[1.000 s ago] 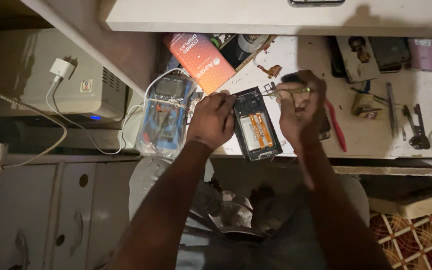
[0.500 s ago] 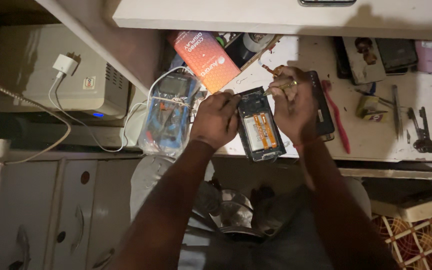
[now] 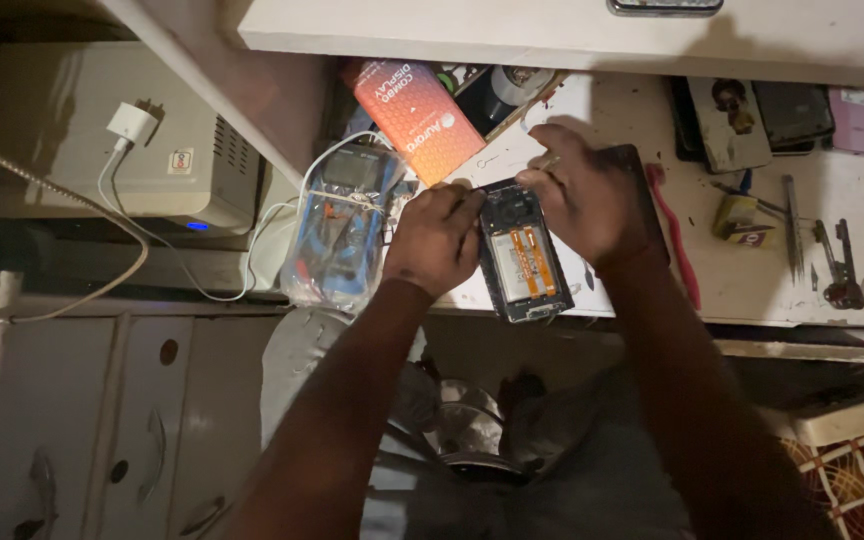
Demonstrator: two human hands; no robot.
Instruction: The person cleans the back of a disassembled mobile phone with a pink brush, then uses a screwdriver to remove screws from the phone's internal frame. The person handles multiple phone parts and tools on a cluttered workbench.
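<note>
Two hands on one opened phone at the workbench's near edge. Left of it lies a bagged multimeter. Left hand curls onto the phone's top-left corner; right hand pinches its top edge. Light, stiff, likely fragile inside: best gripped by the frame, off the orange ribbon cables.

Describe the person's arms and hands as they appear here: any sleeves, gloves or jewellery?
Both forearms are bare to the frame's edge, with no sleeves in view. The left hand and right hand wear no gloves, and no rings, watch or bracelets show at either wrist.
</note>
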